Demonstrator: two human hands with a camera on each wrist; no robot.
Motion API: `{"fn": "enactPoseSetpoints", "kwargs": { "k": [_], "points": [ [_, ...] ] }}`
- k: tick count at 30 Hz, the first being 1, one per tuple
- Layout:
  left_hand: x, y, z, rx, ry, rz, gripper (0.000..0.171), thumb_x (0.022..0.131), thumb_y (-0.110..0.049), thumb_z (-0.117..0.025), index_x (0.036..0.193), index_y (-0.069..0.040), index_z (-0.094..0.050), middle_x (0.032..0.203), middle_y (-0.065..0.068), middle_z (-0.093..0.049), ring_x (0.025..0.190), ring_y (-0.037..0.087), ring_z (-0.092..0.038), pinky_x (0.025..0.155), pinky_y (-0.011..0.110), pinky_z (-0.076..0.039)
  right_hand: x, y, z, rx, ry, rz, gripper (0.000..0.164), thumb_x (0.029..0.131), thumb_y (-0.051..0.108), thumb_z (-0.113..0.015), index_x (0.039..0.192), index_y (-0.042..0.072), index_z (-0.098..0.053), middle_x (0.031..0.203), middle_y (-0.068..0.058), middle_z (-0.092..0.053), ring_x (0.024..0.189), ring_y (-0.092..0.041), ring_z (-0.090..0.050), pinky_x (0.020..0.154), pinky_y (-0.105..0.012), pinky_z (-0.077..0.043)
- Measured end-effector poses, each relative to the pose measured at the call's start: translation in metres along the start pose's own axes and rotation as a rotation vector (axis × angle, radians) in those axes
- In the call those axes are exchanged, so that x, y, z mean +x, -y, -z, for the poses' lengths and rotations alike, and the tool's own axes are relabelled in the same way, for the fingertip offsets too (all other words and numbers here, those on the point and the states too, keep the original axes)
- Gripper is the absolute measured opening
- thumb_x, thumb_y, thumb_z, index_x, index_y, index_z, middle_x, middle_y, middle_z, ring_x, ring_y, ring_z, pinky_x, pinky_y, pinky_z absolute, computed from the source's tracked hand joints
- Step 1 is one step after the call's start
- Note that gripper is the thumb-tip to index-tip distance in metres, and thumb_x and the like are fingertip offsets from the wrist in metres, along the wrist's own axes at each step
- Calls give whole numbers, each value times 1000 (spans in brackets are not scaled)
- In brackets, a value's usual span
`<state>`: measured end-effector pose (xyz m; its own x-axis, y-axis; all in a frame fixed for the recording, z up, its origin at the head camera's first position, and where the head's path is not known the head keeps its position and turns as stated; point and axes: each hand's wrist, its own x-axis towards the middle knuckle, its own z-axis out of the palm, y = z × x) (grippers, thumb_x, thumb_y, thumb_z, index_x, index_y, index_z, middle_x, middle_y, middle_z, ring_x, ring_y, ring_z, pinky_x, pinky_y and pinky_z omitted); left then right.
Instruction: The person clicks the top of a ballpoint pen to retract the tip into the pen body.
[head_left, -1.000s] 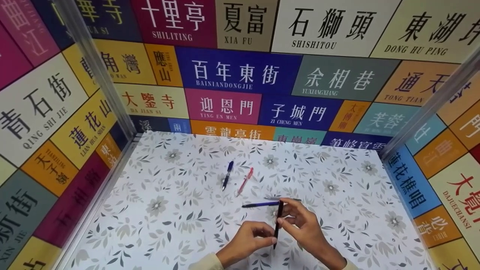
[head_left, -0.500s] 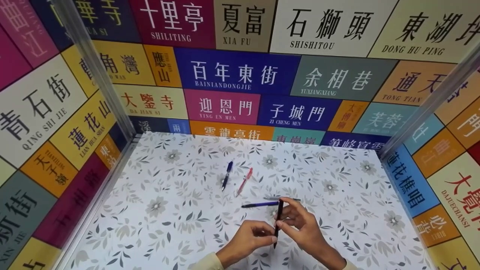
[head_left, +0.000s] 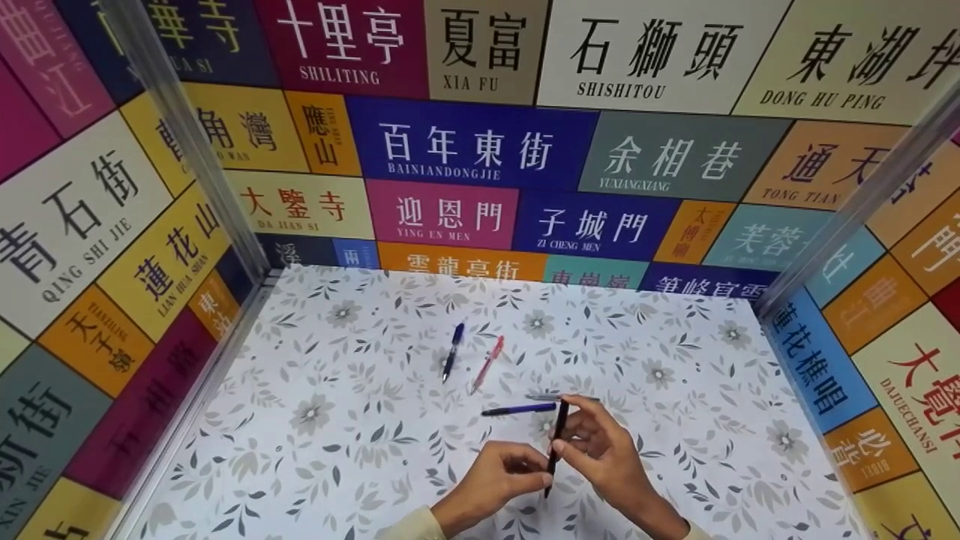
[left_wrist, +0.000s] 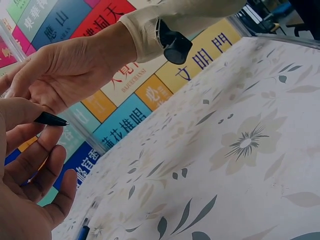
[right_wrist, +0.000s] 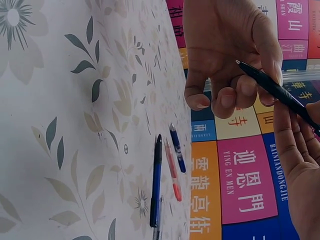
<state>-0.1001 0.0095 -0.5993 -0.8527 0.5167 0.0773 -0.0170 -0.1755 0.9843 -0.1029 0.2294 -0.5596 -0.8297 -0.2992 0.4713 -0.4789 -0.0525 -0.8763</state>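
Observation:
Both hands hold one black pen point(head_left: 556, 442) above the near part of the table, its point downward. My left hand point(head_left: 499, 476) pinches the lower end between thumb and fingers. Higher up, my right hand point(head_left: 609, 454) grips the barrel, the index finger at its top end. The pen's dark tip point(left_wrist: 51, 119) shows between the fingers in the left wrist view. From the right wrist, its fine metal point is visible beside the left thumb. Just beyond the hands lie a blue-and-black pen point(head_left: 519, 409) and a clear grey pen point(head_left: 541, 396), which the right hand partly covers.
Farther back on the floral tabletop point(head_left: 315, 450) lie a dark blue pen point(head_left: 452, 352) and a red pen point(head_left: 488, 364), side by side. Walls of coloured sign panels point(head_left: 465, 142) close in the table, with clear posts point(head_left: 225, 180) at the corners.
The hands keep the same hold in nearly the same place. The black pen leans very slightly more, and the head view has shifted a little.

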Motion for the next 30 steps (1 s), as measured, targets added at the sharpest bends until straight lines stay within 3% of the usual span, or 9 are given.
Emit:
{"fn": "enactPoseSetpoints", "kwargs": {
  "k": [7,13,30],
  "points": [
    [-2,0,-1,31,-11,-10,16,96,-10,-82,106,2,-83,96,3,-81,84,4,-71,78,21,-57,-1,1,-2,23,-12,-33,60,98,-18,-70,154,-4,-52,102,-24,-69,92,-29,-77,81,-40,-67],
    [-2,0,-2,24,-22,3,16,96,-10,-81,106,1,-84,95,-1,-80,83,4,-71,77,21,-57,-1,-1,-2,35,-23,-37,58,96,-18,-71,150,-5,-54,101,-26,-69,93,-26,-77,81,-41,-67],
    [1,3,2,34,-29,-1,21,96,-8,-81,108,10,-81,95,-2,-80,86,4,-71,78,21,-58,-3,-7,-5,40,-36,-8,60,96,-22,-69,152,-8,-50,102,-26,-69,94,-27,-76,78,-41,-67]
  ]
}}
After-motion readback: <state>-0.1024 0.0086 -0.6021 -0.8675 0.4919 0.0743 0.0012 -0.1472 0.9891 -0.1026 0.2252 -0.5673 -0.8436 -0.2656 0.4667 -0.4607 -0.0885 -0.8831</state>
